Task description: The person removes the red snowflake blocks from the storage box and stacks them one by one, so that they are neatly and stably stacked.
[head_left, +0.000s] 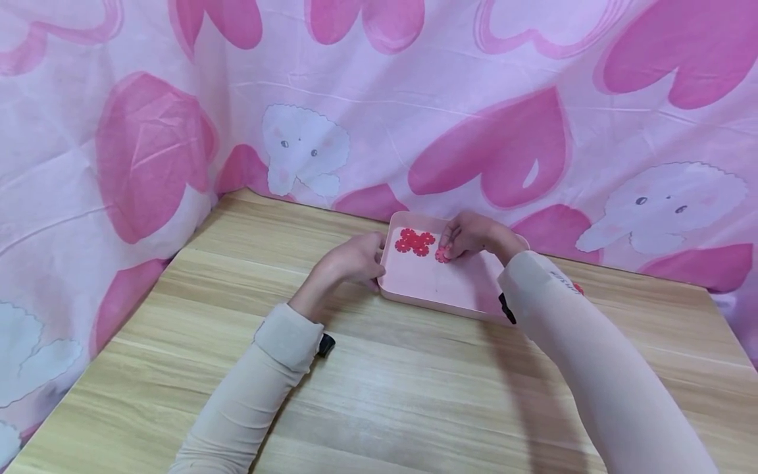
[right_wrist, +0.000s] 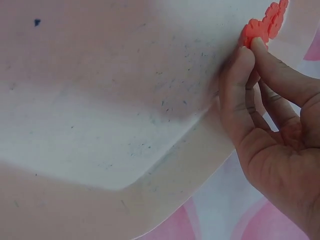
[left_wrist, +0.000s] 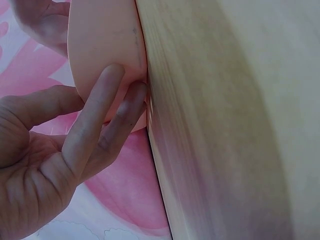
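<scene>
From where I stand, the pink tray (head_left: 435, 280) sits on the wood-grain table (head_left: 385, 388), near the heart-printed cloth (head_left: 379, 85) behind it. The person's left hand (head_left: 356, 258) is at the tray's nine o'clock, its fairly straight fingers laid against the outer wall rather than wrapped tightly around it.

The right hand (head_left: 472, 234) has a narrow grip: thumb and fingertips pinch one red flower-shaped piece (head_left: 442, 255) over the tray. I can't tell whether that piece touches the tray's floor.

A cross-shaped cluster of red flower-shaped pieces (head_left: 415, 241) lies inside the tray, toward ten o'clock from its middle. The pinched one is just beside it, at the cluster's four o'clock. Outside the tray, toward three o'clock, a bit of something red (head_left: 578, 288) shows past the right sleeve (head_left: 556, 316), mostly hidden.
</scene>
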A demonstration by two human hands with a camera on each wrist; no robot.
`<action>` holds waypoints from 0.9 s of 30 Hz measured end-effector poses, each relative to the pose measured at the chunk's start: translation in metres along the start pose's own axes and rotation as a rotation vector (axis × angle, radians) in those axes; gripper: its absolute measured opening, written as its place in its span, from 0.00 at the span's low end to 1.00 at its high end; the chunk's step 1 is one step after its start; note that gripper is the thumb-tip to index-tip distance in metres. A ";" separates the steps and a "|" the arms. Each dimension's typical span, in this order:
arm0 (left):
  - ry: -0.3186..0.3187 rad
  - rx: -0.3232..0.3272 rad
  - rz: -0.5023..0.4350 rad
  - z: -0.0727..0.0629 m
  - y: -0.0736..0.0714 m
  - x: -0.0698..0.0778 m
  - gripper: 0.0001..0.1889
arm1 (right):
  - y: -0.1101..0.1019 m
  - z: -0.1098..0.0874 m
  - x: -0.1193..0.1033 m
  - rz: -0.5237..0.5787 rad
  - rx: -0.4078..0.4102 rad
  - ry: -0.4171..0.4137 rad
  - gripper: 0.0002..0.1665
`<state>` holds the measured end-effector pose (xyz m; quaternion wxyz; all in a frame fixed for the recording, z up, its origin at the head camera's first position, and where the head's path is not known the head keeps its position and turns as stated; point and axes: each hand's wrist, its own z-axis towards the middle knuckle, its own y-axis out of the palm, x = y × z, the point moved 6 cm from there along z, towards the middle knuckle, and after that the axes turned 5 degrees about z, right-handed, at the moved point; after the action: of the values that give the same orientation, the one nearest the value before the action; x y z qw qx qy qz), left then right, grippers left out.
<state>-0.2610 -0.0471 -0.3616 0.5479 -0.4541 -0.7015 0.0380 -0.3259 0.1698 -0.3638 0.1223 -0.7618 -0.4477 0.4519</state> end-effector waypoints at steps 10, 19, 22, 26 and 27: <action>0.008 -0.001 0.016 0.000 0.000 0.001 0.26 | -0.019 -0.019 0.006 0.079 0.019 -0.012 0.12; 0.007 0.001 -0.007 0.001 -0.001 -0.002 0.27 | -0.040 -0.033 0.020 0.098 0.032 -0.026 0.12; 0.020 0.000 -0.010 0.001 0.000 -0.002 0.28 | -0.048 -0.039 0.028 0.074 0.043 -0.029 0.13; 0.030 -0.003 -0.022 0.001 0.000 -0.002 0.29 | -0.061 -0.050 0.037 0.028 0.061 -0.028 0.10; 0.031 -0.003 -0.023 0.001 0.000 -0.002 0.30 | -0.064 -0.052 0.040 0.021 0.065 -0.027 0.09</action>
<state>-0.2619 -0.0483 -0.3633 0.5584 -0.4473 -0.6983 0.0237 -0.3130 0.2491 -0.3198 0.1364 -0.7558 -0.4264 0.4779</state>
